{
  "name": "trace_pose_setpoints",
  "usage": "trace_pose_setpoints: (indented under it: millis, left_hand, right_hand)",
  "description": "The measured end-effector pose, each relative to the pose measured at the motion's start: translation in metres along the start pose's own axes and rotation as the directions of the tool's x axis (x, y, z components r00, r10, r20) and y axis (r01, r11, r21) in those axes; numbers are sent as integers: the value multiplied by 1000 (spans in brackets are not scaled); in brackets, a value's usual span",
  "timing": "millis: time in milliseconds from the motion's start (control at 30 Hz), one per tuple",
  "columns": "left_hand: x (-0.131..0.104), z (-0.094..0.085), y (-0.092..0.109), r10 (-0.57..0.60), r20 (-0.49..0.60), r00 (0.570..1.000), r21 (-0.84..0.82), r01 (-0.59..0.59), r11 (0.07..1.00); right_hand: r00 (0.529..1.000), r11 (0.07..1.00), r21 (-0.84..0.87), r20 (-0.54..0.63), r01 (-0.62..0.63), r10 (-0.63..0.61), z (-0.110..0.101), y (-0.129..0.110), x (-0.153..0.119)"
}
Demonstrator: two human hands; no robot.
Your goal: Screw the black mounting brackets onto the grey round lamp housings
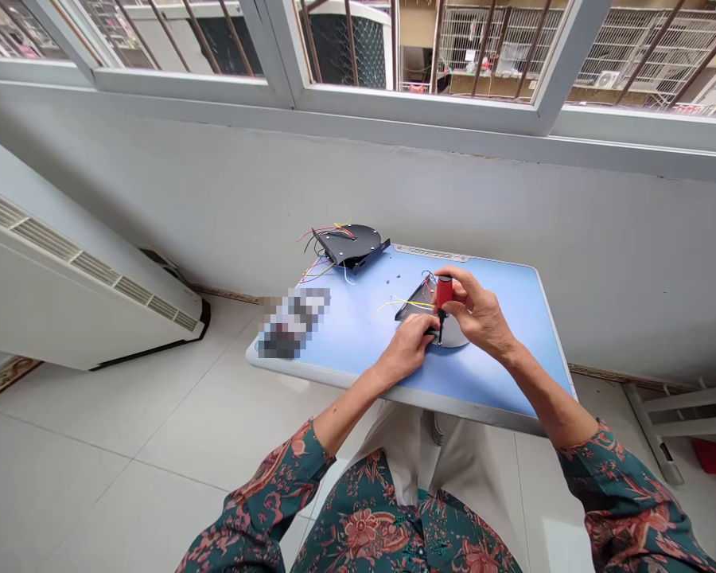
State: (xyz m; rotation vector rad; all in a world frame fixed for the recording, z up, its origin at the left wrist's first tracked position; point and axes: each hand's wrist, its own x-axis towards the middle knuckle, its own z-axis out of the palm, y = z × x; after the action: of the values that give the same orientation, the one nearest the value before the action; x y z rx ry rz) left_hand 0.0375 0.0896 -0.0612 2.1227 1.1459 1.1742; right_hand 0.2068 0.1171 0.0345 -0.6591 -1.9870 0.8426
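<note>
My right hand [476, 306] is closed around the red handle of a screwdriver [445, 294], held upright. Its dark shaft points down at the edge of a round metal plate [457, 336] lying on the table. My left hand [410, 344] grips the near side of the dark bracket [414, 301] joined to that plate, fingers close to the screwdriver's tip. Yellow, red and black wires [418, 303] come out of the bracket. The screw under the tip is too small to make out clearly, and my right hand hides part of the plate.
A second black bracket assembly [358, 245] with loose coloured wires stands at the table's back left corner. A few small dark screws [392, 278] lie near the middle of the blue table [358, 334]. A blurred-out item [295, 322] is at the left. Wall and window are behind.
</note>
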Motion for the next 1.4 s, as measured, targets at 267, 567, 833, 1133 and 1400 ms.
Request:
trace_pose_setpoints:
  millis: [267,567,833,1133,1400]
  left_hand:
    - [11,6,12,124,21,992,-41,-123,992]
    - [48,5,-10,200,279,939,-181,-153,972]
    - [47,-13,3,157,418,895,-323,-15,946]
    - [48,-6,3,144,340,929,-302,-37,953]
    - [46,-5,0,107,326,939,-292,-7,956]
  right_hand:
    - [999,1000,7,-29,-17,17,-27,0,-17]
    - [1000,995,-103,0,9,-9,-14,-8,-18]
    - [996,996,-4,-7,-92,91,-20,-1,-16]
    - [959,929,-365,-277,-52,-55,-16,-21,-11]
    - [998,999,27,46,-42,41,-29,-19,2]
